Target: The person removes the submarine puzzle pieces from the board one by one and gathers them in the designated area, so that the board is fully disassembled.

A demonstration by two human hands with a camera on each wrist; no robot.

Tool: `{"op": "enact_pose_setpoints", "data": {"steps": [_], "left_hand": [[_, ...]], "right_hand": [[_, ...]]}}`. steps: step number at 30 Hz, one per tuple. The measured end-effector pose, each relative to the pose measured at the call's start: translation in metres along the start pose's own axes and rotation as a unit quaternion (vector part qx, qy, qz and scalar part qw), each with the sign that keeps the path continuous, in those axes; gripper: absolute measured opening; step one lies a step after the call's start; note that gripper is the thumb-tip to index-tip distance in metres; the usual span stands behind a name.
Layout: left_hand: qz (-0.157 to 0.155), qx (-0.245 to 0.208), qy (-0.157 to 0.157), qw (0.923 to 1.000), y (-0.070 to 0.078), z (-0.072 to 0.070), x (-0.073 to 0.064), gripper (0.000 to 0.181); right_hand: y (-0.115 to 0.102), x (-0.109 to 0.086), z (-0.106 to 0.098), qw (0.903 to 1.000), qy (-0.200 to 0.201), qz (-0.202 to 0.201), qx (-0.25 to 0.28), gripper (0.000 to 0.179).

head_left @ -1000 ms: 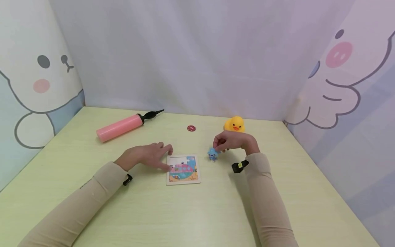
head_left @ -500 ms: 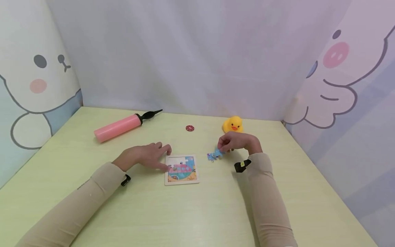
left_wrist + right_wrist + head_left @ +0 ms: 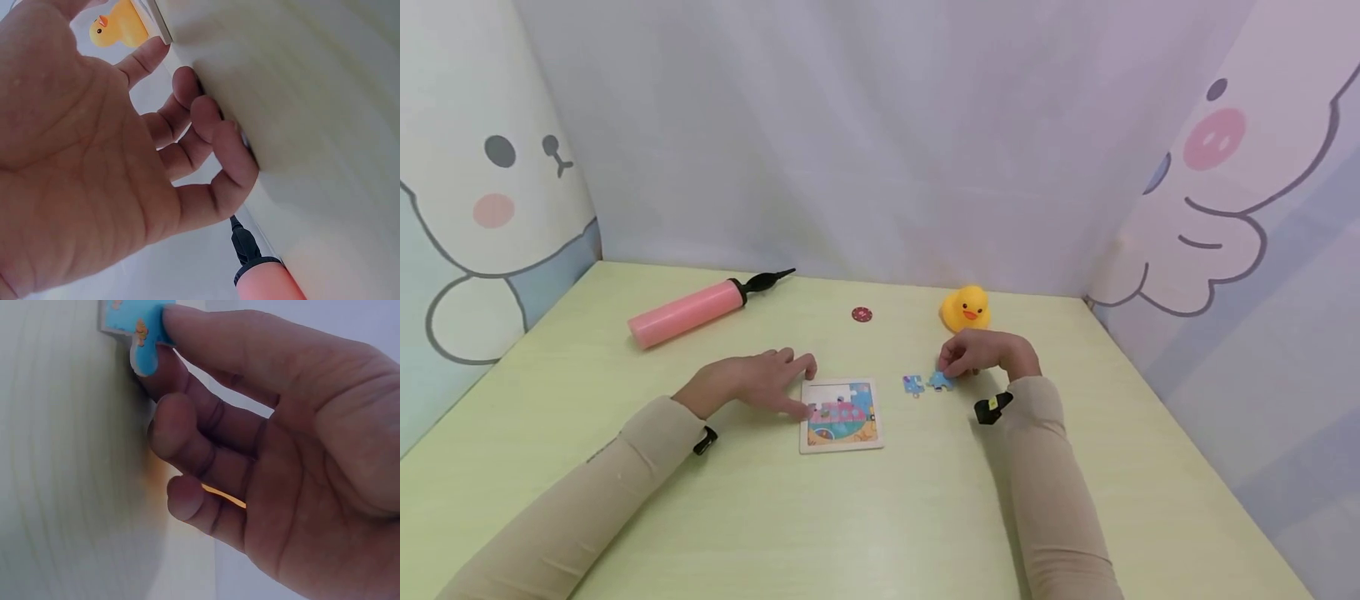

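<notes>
My right hand pinches a blue jigsaw piece between thumb and index finger, low at the tabletop. Up close in the right wrist view, this puzzle piece shows small orange figures and one rounded tab. Just left of it lies another blue jigsaw piece. My left hand is at the left side of a square puzzle board, thumb and index finger at its edge, other fingers loosely bent. The board holds a partly filled undersea picture with a pale gap at upper left.
Behind my right hand sits a yellow rubber duck. A red round chip lies at the back middle. The pink hand pump with its black nozzle is at the back left. A curtain closes off the table's far side.
The blue pieces, overlapped a second ago, now lie apart. My right hand has drawn one slightly right and down to the table. My left hand stays at the board.
</notes>
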State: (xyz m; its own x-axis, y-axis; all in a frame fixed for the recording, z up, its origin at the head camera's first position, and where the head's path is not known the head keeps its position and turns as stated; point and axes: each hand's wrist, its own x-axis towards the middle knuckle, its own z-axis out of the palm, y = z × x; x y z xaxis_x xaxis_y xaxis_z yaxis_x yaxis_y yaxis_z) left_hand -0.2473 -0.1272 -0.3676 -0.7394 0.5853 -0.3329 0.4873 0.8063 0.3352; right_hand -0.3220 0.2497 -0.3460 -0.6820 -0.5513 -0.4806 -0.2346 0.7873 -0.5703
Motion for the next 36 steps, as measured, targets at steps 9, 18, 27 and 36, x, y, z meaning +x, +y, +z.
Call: {"op": "enact_pose_setpoints", "data": {"steps": [9,18,27,36], "left_hand": [[-0.008,-0.005,-0.003,0.9999,0.001,0.002,0.001,0.056],[-0.007,-0.009,-0.004,0.9999,0.004,0.001,-0.002,0.056],[-0.005,-0.007,-0.006,0.9999,0.004,0.001,-0.003,0.056],[-0.006,0.013,-0.007,0.9999,0.005,0.002,-0.002,0.06]], "right_hand": [[0.009,-0.002,0.001,0.9998,0.007,0.014,0.012,0.008],[0.009,-0.002,0.0,0.9995,0.001,0.026,0.018,0.007],[-0.008,0.0,0.002,0.9997,0.002,-0.019,0.018,0.016],[-0.033,0.006,0.009,0.9979,-0.007,-0.063,-0.008,0.022]]}}
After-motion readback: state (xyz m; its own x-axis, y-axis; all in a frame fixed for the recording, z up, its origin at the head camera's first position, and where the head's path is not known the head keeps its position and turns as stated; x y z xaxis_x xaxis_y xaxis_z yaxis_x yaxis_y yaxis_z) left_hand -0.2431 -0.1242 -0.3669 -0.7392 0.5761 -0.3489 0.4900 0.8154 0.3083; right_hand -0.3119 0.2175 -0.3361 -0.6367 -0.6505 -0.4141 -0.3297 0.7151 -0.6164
